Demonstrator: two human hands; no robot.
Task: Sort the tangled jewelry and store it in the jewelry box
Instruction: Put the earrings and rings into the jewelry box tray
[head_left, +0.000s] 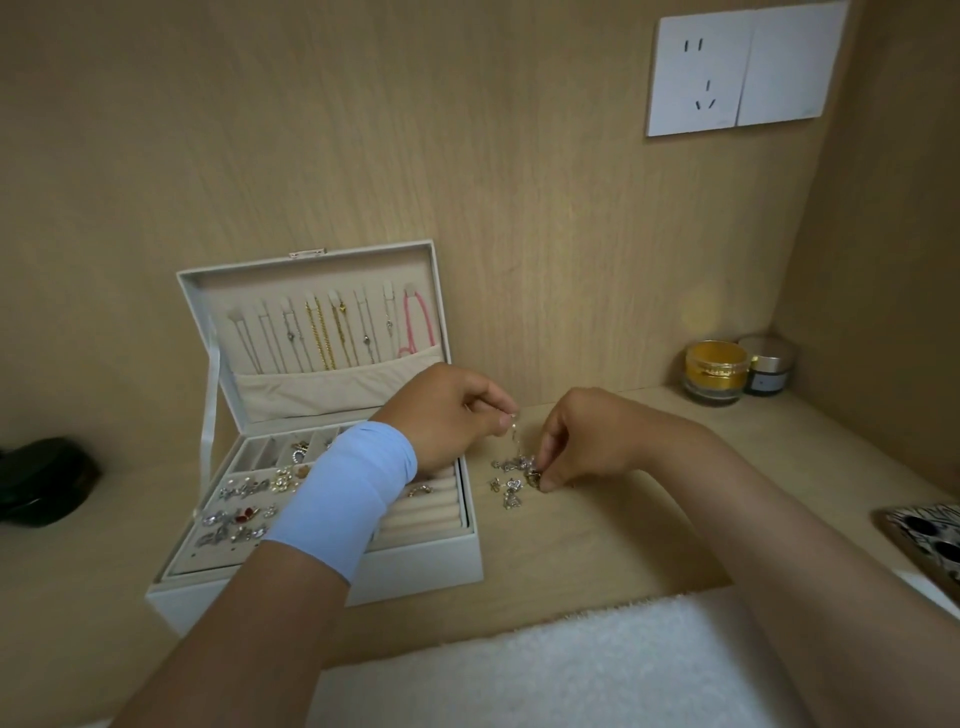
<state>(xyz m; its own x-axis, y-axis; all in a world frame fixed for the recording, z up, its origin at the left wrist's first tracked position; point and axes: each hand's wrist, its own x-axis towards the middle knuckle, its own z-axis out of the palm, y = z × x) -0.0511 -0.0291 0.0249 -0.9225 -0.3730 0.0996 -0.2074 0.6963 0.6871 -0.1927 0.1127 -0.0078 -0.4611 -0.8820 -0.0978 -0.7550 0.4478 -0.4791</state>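
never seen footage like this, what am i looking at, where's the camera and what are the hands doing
There is no machine here: one camera worn on the person's head looks down at their two bare hands. The left hand, with a light blue band on its wrist, pinches a thin chain that runs down into the tangled jewelry on the wooden desk. The right hand pinches a piece in that tangle. Beside them stands the open jewelry box, necklaces hanging in its lid, small pieces in its tray. Two jars stand in the back corner.
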